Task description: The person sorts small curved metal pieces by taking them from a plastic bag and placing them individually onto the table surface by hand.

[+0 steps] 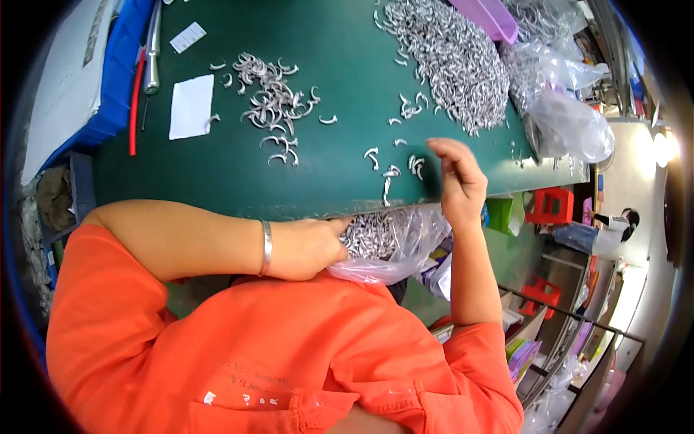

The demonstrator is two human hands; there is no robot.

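Observation:
Against the table's near edge, a clear plastic bag (423, 235) stands open, filled with small curved silver metal pieces (370, 237). My left hand (307, 248) is closed at the left side of the bag's mouth, its fingers partly hidden by the rim. Above the table edge, my right hand (460, 181) is raised with its fingers stretched and slightly cupped; nothing shows in it. A few loose curved pieces (416, 167) lie on the green table (340, 166) just left of that hand.
A large heap of the metal pieces (463, 69) covers the far right, beside a purple scoop-like tray (490, 18) and clear bags (571, 123). A smaller cluster (271, 94) lies left, near white paper (191, 107) and a blue bin (119, 79). A person (611, 235) is far right.

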